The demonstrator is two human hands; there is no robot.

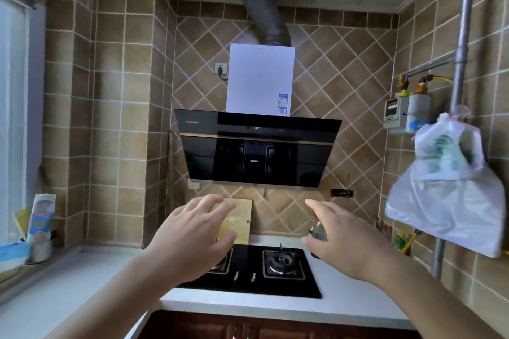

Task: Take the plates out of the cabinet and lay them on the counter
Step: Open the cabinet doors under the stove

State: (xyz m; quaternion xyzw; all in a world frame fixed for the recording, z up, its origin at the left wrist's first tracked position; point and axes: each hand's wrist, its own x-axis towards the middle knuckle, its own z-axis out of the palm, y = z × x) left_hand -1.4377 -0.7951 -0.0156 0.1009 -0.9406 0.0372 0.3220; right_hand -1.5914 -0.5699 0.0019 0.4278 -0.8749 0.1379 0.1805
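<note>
No plates can be seen from here. The cabinet shows only as a strip of dark brown wooden fronts along the bottom edge, under the white counter, and its doors look closed. That strip runs left to right, following the counter's front edge.

Both arms reach forward over the counter, side by side and apart, palms down. The left hand hangs above the left burner of the black gas stove, fingers spread and gently curved, holding nothing. The right hand is raised the same way near the stove's right end, fingers loose and parted, also empty. In front of its fingers stands a small glass bottle with dark liquid; the hand overlaps it in view, but I cannot tell whether it touches.

A yellowish cutting board leans upright against the tiled wall behind the left hand. Above hangs a black range hood; its front carries small lettering at the left and a lit display, both too small to read. The white chimney cover bears a blue and white label, unreadable. On the right wall a white plastic bag with green print hangs from a pipe, below a gas meter. Printed cartons stand on the window sill at the left.
</note>
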